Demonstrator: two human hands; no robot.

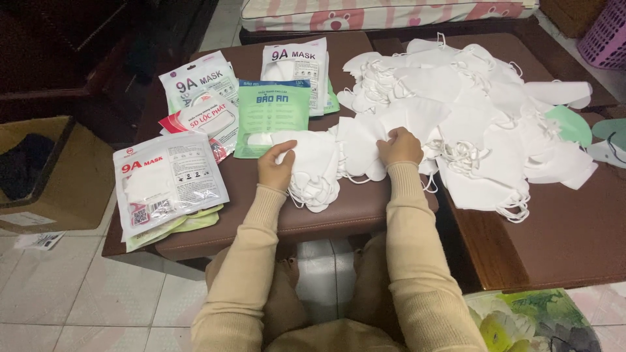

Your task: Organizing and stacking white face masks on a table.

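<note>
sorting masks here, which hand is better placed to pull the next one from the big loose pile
Right, probably: the right hand already touches the edge of the loose white mask pile, while the left hand rests on the small stack.

We see two hands: our left hand point(277, 164) and our right hand point(400, 146). We count five flat mask packs lying face up on the brown table point(561, 241): one big white pack point(168, 182) near the left edge, one white and green pack point(199, 81), one red and white pack point(207, 120), one green pack point(270, 116) and one more white pack point(295, 62) at the back. There is one big heap of loose white masks point(469, 111), too many to count. We see two pale green masks point(574, 125) at the right. There is one cardboard box point(52, 173) and one purple basket point(603, 32)
</note>
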